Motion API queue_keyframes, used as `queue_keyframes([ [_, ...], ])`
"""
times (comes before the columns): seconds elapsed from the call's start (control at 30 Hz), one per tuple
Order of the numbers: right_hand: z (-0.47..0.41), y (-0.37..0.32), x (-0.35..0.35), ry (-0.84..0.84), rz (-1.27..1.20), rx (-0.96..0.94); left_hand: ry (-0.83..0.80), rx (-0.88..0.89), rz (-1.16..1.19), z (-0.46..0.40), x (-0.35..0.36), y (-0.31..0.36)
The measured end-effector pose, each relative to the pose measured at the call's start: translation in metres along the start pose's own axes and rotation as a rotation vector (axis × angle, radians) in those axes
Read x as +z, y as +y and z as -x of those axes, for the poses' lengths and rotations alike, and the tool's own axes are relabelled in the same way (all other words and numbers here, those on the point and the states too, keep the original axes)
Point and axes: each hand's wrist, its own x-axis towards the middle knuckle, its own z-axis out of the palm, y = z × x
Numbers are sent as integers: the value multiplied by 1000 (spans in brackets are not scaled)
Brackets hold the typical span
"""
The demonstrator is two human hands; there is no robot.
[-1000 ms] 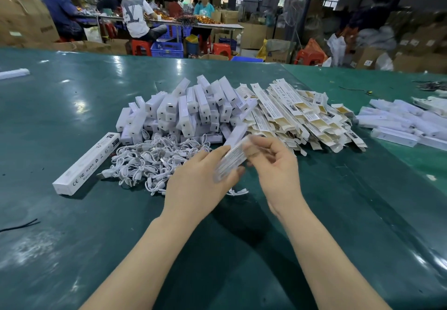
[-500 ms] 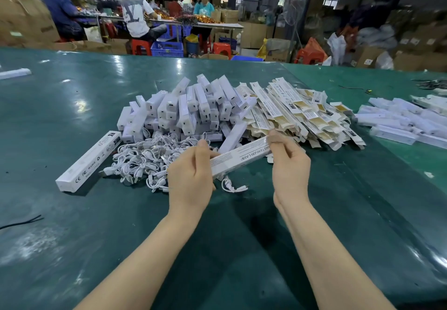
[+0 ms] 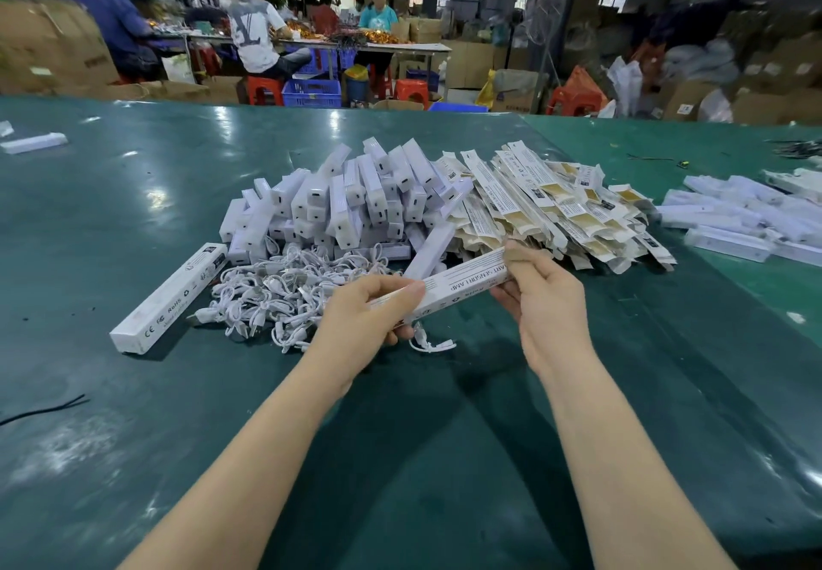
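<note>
A long, slim white printed cardboard carton (image 3: 462, 287) is held above the green table (image 3: 400, 458), near a tangle of white cables (image 3: 284, 294). Its left end is gripped by the left hand (image 3: 360, 325); its brown end flap (image 3: 516, 258) is pinched by the right hand (image 3: 549, 302). It is judged light and easily crushed, so the 2 ends are best held gently. Its contents are hidden.

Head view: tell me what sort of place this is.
Probably a warehouse packing workshop. The left hand and right hand hold a lamp carton over a green table heaped with white units, coiled cables and flat cartons; behind, people work among cardboard boxes.
</note>
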Motion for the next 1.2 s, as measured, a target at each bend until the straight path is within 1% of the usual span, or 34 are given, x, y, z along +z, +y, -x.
queue_keyframes([
  [0.07, 1, 5, 2, 54, 140, -108, -2, -21, -10, 1, -1, -1],
  [0.17, 0, 11, 4, 96, 255, -139, 24, -10, -74, 0, -4, 0],
  [0.23, 0, 12, 4, 120, 254, -96, 29, 69, -229, 1, -4, 0],
  [0.33, 3, 11, 5, 135, 238, -97, -51, 262, -608, 5, -2, -1],
  [0.4, 8, 12, 7, 70, 240, -156, -91, 335, -775, 8, 0, -2],
  [0.43, 10, 12, 10, 15, 231, -176, -93, 359, -814, 8, 0, -2],
  [0.5, 13, 9, 16, -96, 190, -167, -87, 386, -817, 8, -1, 2],
  [0.57, 13, 8, 19, -175, 87, -86, -73, 404, -778, 8, -4, 9],
  [0.6, 13, 9, 20, -197, 57, -50, -30, 406, -772, 8, -8, 14],
  [0.63, 13, 11, 19, -202, 80, -41, 47, 399, -771, 7, -13, 20],
  [0.7, 13, 17, 19, -190, 312, -118, 232, 369, -762, 3, -30, 32],
  [0.77, 15, 24, 18, -189, 531, -255, 407, 325, -790, -2, -56, 42],
  [0.87, 17, 29, 22, -207, 646, -364, 640, 204, -898, -6, -104, 52],
  [0.93, 17, 32, 23, -228, 710, -401, 726, 106, -962, -9, -134, 53],
  [1.0, 18, 34, 23, -249, 746, -418, 747, -12, -1059, -14, -158, 50],
  [1.07, 19, 35, 22, -268, 766, -425, 717, -166, -1190, -22, -177, 44],
  [1.13, 20, 36, 21, -272, 767, -422, 636, -323, -1256, -28, -190, 38],
  [1.2, 20, 35, 21, -271, 766, -413, 519, -422, -1255, -32, -196, 31],
])
